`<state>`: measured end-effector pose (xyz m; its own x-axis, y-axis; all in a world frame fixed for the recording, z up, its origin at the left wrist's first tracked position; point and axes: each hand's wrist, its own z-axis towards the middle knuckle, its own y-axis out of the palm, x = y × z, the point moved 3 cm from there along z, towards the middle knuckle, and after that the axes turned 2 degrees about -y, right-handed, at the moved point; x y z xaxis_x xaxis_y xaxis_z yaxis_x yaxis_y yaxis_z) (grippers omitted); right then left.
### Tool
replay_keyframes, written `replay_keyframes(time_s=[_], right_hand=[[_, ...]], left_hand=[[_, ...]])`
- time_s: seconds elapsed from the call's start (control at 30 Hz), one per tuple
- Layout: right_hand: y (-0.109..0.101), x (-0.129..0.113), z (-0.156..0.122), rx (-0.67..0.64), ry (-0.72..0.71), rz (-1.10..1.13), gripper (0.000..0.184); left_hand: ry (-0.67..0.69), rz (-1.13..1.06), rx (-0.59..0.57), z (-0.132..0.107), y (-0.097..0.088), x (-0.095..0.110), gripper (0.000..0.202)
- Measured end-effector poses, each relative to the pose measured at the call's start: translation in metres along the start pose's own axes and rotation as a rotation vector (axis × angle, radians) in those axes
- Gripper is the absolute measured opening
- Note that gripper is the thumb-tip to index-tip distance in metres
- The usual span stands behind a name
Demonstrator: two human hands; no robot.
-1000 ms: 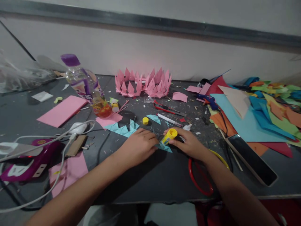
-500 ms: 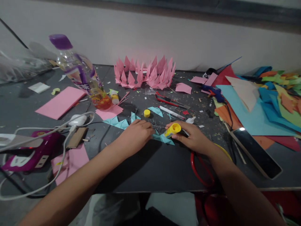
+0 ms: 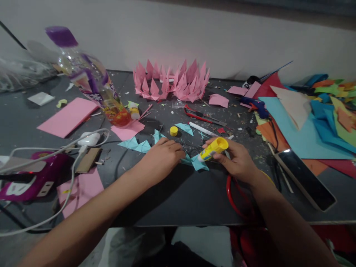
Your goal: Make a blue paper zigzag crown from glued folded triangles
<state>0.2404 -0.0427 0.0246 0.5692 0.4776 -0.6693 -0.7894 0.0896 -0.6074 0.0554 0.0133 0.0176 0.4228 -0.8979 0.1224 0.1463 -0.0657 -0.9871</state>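
Gluing blue folded piece, well in front of pink paper crown. Gripping glue stick in right hand, tip slanted down onto the paper. Pinning the piece's edge under left hand, fingers bent. Probably best: light strokes toward the free point, firm pinning against sliding.

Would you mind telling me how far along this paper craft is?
Done: the pink spiked ring stands assembled at the back. In hand: the right hand sets the glue stick on a blue folded piece that the left hand pins. Left: other blue pieces lie apart.
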Motion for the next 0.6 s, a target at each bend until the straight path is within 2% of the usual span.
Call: replay_keyframes(time_s=[0.07,0.23,0.6], right_hand=[[0.003,0.0,0.001,0.01,0.004,0.019,0.022],[0.017,0.003,0.002,-0.151,0.016,0.019,0.021],[0.025,-0.001,0.009,-0.299,0.035,-0.029,0.025]], left_hand=[[0.009,0.0,0.012,0.0,0.0,0.0,0.012],[0.001,0.021,0.004,0.0,0.001,0.0,0.011],[-0.052,-0.069,-0.022,0.003,0.006,-0.003,0.015]])
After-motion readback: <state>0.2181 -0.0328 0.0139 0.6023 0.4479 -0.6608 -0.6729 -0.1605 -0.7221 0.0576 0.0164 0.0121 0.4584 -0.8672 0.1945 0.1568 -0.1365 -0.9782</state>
